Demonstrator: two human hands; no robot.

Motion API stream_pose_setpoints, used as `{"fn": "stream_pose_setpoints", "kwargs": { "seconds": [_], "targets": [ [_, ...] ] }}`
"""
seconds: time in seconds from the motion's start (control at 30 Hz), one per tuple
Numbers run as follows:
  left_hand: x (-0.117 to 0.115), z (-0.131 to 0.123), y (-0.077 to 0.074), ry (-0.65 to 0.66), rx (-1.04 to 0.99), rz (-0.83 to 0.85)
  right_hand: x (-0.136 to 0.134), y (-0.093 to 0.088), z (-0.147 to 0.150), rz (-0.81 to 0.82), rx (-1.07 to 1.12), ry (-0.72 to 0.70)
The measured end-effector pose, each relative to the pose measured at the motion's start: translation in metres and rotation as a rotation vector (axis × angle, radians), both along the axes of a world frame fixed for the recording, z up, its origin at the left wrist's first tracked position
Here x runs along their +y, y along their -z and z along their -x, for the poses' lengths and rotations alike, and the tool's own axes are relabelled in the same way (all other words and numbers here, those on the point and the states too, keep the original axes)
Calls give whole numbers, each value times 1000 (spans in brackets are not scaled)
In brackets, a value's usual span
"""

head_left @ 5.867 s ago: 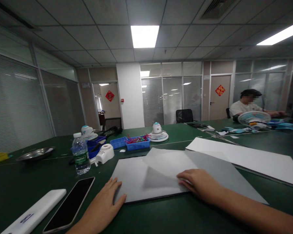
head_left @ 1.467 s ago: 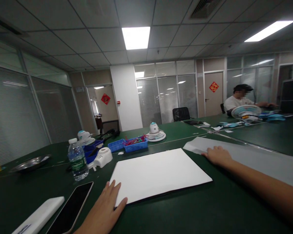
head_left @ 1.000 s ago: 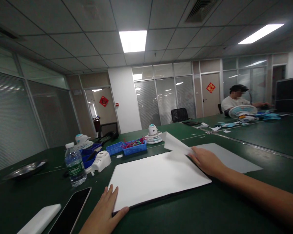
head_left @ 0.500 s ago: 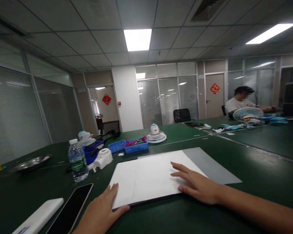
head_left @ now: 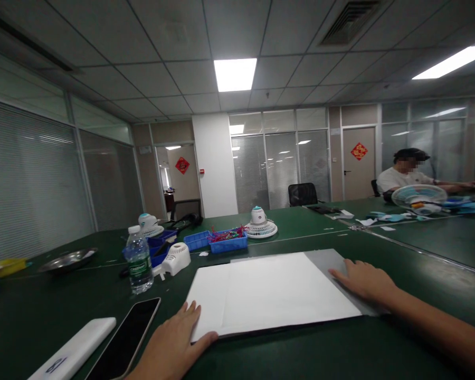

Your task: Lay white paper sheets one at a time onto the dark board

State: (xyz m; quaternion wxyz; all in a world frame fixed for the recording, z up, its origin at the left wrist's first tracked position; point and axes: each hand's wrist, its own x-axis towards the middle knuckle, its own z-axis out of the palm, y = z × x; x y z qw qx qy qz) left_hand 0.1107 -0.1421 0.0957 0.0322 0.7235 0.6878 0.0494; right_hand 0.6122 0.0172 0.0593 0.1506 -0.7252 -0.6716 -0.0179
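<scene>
A large white sheet [head_left: 277, 293] with a crease near its left side lies in front of me, over a thin dark edge. From under its right side a grey, see-through sheet [head_left: 328, 258] sticks out. My left hand [head_left: 178, 332] rests at the white sheet's near left corner, fingers stretched and thumb apart. On the right, my right hand [head_left: 366, 282] lies over the grey sheet, its fingers extended and its thumb near the white sheet's edge. Part of the grey sheet is hidden beneath that hand.
Left of the sheets are a phone [head_left: 124, 338], a white slab [head_left: 77, 348] and a water bottle [head_left: 139, 264]. Behind stand a white plastic housing [head_left: 177, 258], a blue tray [head_left: 228, 243] of wires and a small fan [head_left: 260, 224]. A person [head_left: 404, 171] sits far right beside a fan [head_left: 419, 196].
My right hand has moved right, from above the white sheet onto the grey one. The white sheet now reaches further right, and less of the grey sheet shows. My left hand keeps its corner.
</scene>
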Motion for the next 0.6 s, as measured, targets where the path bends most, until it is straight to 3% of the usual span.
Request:
{"fn": "stream_pose_setpoints", "kwargs": {
  "seconds": [0.27, 0.6],
  "targets": [
    [-3, 5, 1, 15, -29, -38, 4, 10, 16, 29, 100, -120],
    [-4, 4, 1, 41, -59, -74, -21, 7, 48, 62, 103, -379]
  ]
}}
